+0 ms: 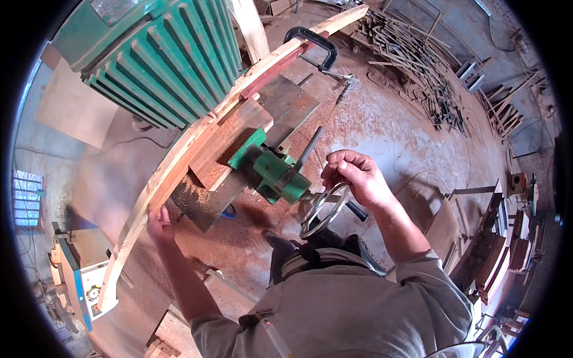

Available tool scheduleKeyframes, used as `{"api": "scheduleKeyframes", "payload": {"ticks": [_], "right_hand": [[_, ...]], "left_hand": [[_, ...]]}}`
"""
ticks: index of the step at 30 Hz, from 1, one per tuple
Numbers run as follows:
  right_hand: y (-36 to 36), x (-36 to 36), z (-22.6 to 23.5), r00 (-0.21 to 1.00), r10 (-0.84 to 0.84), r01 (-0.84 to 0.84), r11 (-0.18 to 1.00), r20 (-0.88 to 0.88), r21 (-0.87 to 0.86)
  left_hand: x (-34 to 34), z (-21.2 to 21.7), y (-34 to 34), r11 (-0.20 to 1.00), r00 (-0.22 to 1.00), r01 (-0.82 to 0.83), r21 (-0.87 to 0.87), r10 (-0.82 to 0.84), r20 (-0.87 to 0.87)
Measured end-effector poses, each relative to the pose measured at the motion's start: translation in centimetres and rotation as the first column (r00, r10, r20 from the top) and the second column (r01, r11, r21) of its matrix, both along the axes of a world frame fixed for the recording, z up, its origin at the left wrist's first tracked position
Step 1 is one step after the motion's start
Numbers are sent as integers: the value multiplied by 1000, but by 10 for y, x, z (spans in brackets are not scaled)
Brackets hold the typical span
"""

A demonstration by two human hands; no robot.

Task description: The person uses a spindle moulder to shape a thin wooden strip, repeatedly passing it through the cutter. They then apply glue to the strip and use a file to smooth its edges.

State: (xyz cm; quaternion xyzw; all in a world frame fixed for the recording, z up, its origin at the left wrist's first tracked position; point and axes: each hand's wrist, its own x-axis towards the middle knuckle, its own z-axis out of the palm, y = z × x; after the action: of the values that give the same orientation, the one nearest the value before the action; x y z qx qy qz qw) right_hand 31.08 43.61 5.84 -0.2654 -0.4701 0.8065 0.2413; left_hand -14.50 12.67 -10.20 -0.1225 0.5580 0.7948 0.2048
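Observation:
My left hand grips the lower edge of a long wooden beam, its fingers partly hidden by the wood. The beam runs from lower left to upper right across a big green machine. My right hand is closed, fingers curled against the thumb, right above the rim of a metal handwheel. Whether anything sits in those fingers is hidden. The handwheel joins a green clamp body, whose green jaw plate stands against wooden boards. A black C-clamp holds a reddish strip to the beam.
The ribbed green machine housing rises behind the beam. Beneath the boards lies a metal table with wood shavings. Scrap wood is heaped at the far right, stacked planks stand at right, and a white-and-blue machine at lower left.

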Motion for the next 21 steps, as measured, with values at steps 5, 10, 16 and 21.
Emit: {"api": "scheduleKeyframes", "payload": {"ticks": [5,10,16,21], "right_hand": [[20,-3,-14,995,-69,59,991,75,119],[42,-5,-35,966,-195,154,961,167,231],[61,-11,-73,924,-275,217,949,265,231],[66,-23,-80,907,-306,251,945,291,210]], "left_hand": [[26,6,49,997,998,62,54,-61,-25],[37,15,72,999,1000,6,34,-6,2],[31,6,67,998,999,38,51,-37,-12],[46,18,92,996,996,88,31,-87,-16]]}}
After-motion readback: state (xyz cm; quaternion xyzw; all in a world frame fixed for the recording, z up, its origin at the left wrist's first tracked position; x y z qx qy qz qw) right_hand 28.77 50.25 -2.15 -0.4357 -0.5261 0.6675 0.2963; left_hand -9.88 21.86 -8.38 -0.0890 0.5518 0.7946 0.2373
